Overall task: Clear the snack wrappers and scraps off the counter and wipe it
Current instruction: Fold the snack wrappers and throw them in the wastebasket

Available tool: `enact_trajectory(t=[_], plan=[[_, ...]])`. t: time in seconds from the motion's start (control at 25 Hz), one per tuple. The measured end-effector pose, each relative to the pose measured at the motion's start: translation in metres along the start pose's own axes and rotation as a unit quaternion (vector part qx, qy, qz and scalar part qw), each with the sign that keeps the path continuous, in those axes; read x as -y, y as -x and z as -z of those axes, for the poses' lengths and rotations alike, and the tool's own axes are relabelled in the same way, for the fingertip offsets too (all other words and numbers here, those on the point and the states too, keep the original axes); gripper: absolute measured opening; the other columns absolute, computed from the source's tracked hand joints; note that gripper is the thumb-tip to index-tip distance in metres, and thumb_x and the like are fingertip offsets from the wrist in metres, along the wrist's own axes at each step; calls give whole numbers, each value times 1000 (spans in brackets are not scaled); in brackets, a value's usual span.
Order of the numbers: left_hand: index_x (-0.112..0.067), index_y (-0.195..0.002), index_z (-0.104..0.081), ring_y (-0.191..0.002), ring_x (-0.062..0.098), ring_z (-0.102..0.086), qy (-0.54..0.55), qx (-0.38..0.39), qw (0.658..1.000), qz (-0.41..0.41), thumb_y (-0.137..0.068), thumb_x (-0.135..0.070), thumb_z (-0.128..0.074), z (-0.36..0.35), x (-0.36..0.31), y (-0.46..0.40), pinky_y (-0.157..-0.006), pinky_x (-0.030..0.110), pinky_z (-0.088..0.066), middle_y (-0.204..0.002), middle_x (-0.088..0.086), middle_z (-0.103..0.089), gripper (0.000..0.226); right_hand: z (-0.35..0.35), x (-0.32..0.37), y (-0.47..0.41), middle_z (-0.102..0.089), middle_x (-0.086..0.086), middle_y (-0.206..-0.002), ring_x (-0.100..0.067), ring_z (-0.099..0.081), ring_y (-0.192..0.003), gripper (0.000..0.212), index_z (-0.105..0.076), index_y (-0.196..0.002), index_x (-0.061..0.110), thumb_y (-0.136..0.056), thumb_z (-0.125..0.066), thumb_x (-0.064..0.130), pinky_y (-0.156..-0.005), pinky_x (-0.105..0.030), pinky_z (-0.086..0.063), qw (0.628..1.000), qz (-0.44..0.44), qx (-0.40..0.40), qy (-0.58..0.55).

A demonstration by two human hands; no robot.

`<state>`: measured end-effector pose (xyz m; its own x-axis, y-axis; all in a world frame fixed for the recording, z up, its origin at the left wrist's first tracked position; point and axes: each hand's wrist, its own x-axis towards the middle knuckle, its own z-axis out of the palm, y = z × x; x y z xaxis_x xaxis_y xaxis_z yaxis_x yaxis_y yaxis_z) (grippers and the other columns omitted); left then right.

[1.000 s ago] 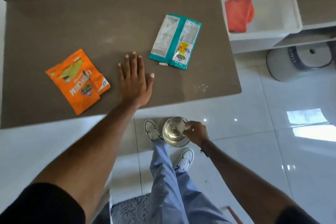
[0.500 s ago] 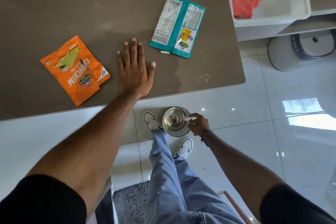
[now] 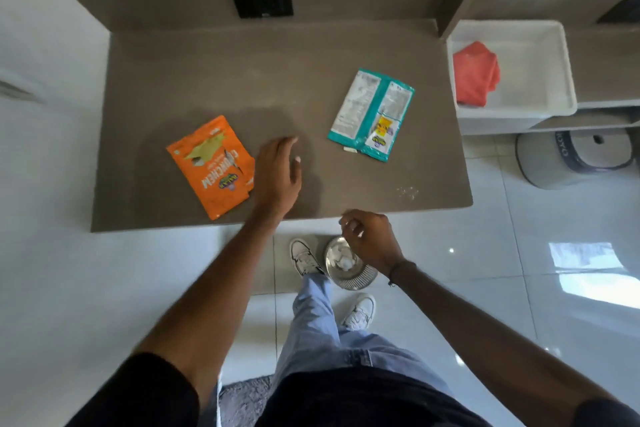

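A: Head view. Desk (image 3: pixel 242 80), brown top. What's on it?
B: Orange wrapper (image 3: pixel 212 166) near the front edge, left of centre, lying flat with a torn flap at its right side. Teal wrapper (image 3: pixel 372 114) further right and further back, flat, printed back facing up. A few pale crumbs (image 3: pixel 407 192) by the front right corner.
A: Left hand?
B: Left hand (image 3: pixel 278 172) is over the desk just right of the orange wrapper, about touching its edge. Grip loose, fingers apart and curled a little, holding nothing.
A: Right hand?
B: Right hand (image 3: pixel 369 239) at the front edge, past the desk, above a small steel bin (image 3: pixel 351 270) on the floor. Fingertips pinched together; something small and pale seems to sit between them, too blurred to be sure. White scraps (image 3: pixel 343 262) lie inside the bin.
A: Cloth?
B: Red cloth (image 3: pixel 476 74) bunched in a white tray (image 3: pixel 540 45) on a shelf off the desk's right side, well apart from both hands.
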<state>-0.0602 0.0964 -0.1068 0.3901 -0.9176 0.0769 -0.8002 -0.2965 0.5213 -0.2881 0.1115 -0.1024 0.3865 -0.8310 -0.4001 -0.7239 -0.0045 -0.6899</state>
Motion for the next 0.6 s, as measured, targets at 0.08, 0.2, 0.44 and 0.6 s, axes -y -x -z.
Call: enact_trajectory(t=[0.08, 0.2, 0.44, 0.6], plan=[[-7, -120, -69, -111, 39, -63, 13, -137, 986, 91, -90, -14, -62, 34, 27, 7, -96, 46, -48, -116, 17, -70, 32, 0, 54, -30, -79, 4, -81, -11, -70, -67, 27, -75, -85, 19, -82, -49, 16, -68, -25, -57, 996, 83, -29, -20], [3, -133, -60, -126, 44, -56, 13, -171, 922, 348, -90, -17, -67, 64, 69, 19, -107, 49, -41, -132, 28, -62, 48, -20, 120, -82, -79, -4, -91, -22, -74, -80, 28, -75, -104, 14, -82, -57, 19, -79, -29, -59, 995, 85, -22, -41], [17, -127, -56, -118, 40, -64, 235, -121, 835, 483, -86, -6, -76, 72, 98, -23, -106, 47, -49, -124, 31, -66, 52, -67, 192, -159, -73, -15, -114, -33, -68, -107, 29, -69, -106, 11, -84, -71, 29, -80, -33, -51, 992, -62, 109, -8], [0, -99, -70, -61, 10, -63, 437, -53, 758, 481, -86, -2, -77, 65, 60, -63, -57, 22, -52, -85, 12, -70, 15, -32, 186, -171, -73, -15, -112, -32, -70, -102, 35, -69, -116, 8, -83, -62, 2, -81, -37, -56, 984, -113, 90, -109]])
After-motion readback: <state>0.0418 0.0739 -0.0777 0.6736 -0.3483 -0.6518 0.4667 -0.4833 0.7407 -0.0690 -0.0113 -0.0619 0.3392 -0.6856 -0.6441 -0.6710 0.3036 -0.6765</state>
